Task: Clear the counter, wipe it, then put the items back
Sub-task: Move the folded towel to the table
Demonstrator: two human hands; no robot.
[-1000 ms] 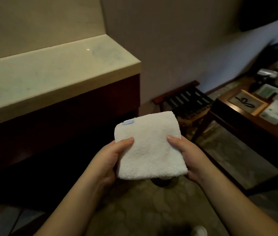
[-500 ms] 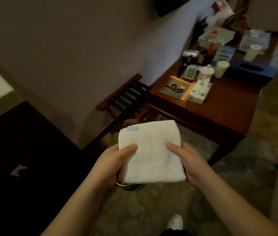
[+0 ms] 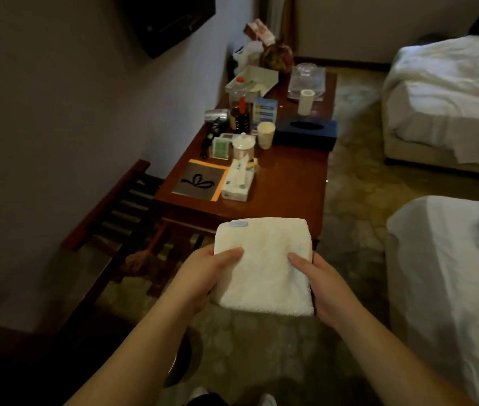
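Folded towel held in both hands, short of the desk's near edge.

Dark red-brown wooden desk: clutter along wall side, bare strip along bed-side edge (carpet aisle beyond). White folded terry towel held in the air; left hand and right hand each clamp a side edge, thumbs on top.

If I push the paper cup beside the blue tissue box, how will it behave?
The paper cup is tall and narrow, so a push near its rim would probably tip it. It looks thin-walled and likely light, so a low push may slide it on the glossy table. Squeezing could crush it. Whether it holds liquid cannot be seen.
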